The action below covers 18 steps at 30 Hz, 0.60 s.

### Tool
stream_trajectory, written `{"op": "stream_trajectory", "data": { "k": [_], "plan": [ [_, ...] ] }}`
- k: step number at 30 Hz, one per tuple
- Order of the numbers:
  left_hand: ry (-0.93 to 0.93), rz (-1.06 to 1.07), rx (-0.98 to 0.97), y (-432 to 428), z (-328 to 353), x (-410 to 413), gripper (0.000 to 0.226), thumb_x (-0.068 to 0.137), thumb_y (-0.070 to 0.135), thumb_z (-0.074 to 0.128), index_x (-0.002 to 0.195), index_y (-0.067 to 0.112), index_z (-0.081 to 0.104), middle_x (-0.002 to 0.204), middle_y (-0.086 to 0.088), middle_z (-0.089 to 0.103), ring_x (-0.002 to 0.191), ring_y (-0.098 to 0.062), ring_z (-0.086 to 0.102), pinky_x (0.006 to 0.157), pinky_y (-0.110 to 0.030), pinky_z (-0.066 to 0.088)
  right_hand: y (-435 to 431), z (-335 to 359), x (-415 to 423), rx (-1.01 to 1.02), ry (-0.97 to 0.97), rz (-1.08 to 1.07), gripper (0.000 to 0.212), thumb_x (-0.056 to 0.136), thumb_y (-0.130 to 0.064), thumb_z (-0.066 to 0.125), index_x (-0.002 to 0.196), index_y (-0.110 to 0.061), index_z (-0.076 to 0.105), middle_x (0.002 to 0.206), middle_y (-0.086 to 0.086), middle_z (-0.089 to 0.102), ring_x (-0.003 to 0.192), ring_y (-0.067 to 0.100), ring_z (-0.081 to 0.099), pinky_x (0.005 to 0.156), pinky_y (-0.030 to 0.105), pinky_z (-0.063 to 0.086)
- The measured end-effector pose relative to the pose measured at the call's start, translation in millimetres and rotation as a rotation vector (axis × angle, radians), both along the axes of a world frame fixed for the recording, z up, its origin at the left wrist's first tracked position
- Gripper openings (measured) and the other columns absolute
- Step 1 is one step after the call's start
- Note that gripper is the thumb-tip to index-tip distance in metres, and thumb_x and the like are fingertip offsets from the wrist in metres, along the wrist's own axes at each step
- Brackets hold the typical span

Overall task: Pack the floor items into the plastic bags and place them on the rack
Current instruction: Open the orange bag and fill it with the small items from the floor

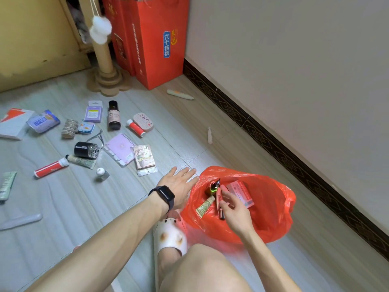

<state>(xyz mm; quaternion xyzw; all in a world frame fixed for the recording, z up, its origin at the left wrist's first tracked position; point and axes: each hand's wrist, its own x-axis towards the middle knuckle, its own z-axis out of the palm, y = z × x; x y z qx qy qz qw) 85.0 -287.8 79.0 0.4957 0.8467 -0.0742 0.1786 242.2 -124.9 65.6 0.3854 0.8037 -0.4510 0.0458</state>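
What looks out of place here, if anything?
Nothing spilled or broken. Two strays lie apart from the main clutter, toward the baseboard: a pale tube beside the red paper bag, and a small white bottle lying on its side. Easy to miss when packing.

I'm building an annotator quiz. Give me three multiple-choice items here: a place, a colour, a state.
1. Where is the dark brown bottle? A in the bag; B on the floor; C in a hand.
2. What colour is the plastic bag? A red; B blue; C white.
3. How is the left hand? A fisted; B gripping a tube; C open.
Answers: B, it sits apart from bag and hands; A, plainly red; C, fingers straight at the bag's rim.
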Motion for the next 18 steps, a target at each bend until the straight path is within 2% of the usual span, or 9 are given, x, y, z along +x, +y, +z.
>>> {"op": "stream_trajectory", "data": {
  "k": [3,6,8,12,14,18],
  "plan": [
    [0.065,0.112,-0.03,-24.2,27.4,-30.9,0.061,0.095,0.025,0.046,0.151,0.023,0.025,0.161,-0.006,0.014,0.147,-0.024,0.015,0.118,-0.048,0.016,-16.5,33.7,-24.2,0.112,0.075,0.157,0.029,0.095,-0.03,0.058,0.124,-0.034,0.064,0.117,-0.021,0.065,0.11,0.0,0.06,0.087,0.009,0.039],
    [0.12,0.221,-0.05,-61.8,60.1,-69.3,0.05,0.094,0.032,0.047,0.142,0.023,0.04,0.15,-0.006,0.036,0.139,-0.027,0.031,0.111,-0.044,0.029,-38.8,66.3,-56.3,0.2,0.16,0.323,0.029,0.097,-0.034,0.056,0.125,-0.037,0.063,0.111,-0.024,0.063,0.099,-0.002,0.059,0.093,0.025,0.044],
    [0.146,0.3,-0.066,-98.0,82.5,-94.4,0.045,0.093,0.033,0.048,0.137,0.025,0.046,0.142,-0.004,0.044,0.131,-0.027,0.041,0.105,-0.042,0.036,-59.1,82.3,-81.4,0.236,0.214,0.426,0.029,0.097,-0.033,0.056,0.126,-0.036,0.062,0.104,-0.025,0.062,0.099,-0.003,0.059,0.095,0.029,0.043],
    [0.17,0.478,-0.107,-185.5,106.6,-126.3,0.042,0.092,0.035,0.047,0.133,0.028,0.05,0.135,-0.002,0.05,0.125,-0.026,0.048,0.1,-0.043,0.041,-101.3,94.9,-129.8,0.27,0.276,0.627,0.031,0.098,-0.033,0.055,0.129,-0.032,0.06,0.133,-0.012,0.061,0.123,0.01,0.053,0.104,0.032,0.042],
    [0.149,0.576,-0.113,-233.2,100.4,-132.9,0.042,0.091,0.038,0.047,0.132,0.028,0.052,0.136,-0.002,0.051,0.124,-0.026,0.049,0.098,-0.041,0.044,-121.5,91.0,-150.9,0.308,0.277,0.724,0.033,0.097,-0.034,0.055,0.13,-0.032,0.059,0.135,-0.009,0.06,0.125,0.013,0.052,0.102,0.026,0.039],
    [0.016,0.809,-0.173,-320.1,55.4,-125.6,0.049,0.09,0.042,0.048,0.138,0.032,0.046,0.137,-0.001,0.048,0.124,-0.027,0.048,0.099,-0.039,0.044,-161.0,60.1,-190.6,0.333,0.195,0.914,0.039,0.096,-0.035,0.054,0.135,-0.033,0.054,0.139,-0.006,0.056,0.127,0.021,0.051,0.102,0.031,0.04]
  ]
}}
